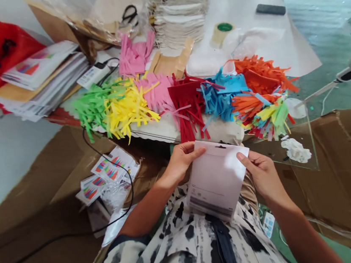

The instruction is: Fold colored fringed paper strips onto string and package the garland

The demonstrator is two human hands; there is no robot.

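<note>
I hold a white packaging card (215, 180) with a hang hole at its top and printed lines at its bottom, over my lap. My left hand (179, 161) pinches its upper left corner. My right hand (262, 172) grips its upper right edge with the thumb on the face. Just beyond, on the table edge, lie piles of fringed paper strips: green (91, 107), yellow (126, 107), pink (154, 89), dark red (188, 104), blue (222, 93), orange (260, 76) and a mixed bundle (271, 119).
A tape roll (221, 32), scissors (129, 13), a dark phone (271, 9) and stacked white sheets (180, 15) sit farther back. Printed cards (111, 171) lie in a cardboard box at my left, crossed by a black cable (127, 184). Crumpled white paper (297, 150) rests on glass at right.
</note>
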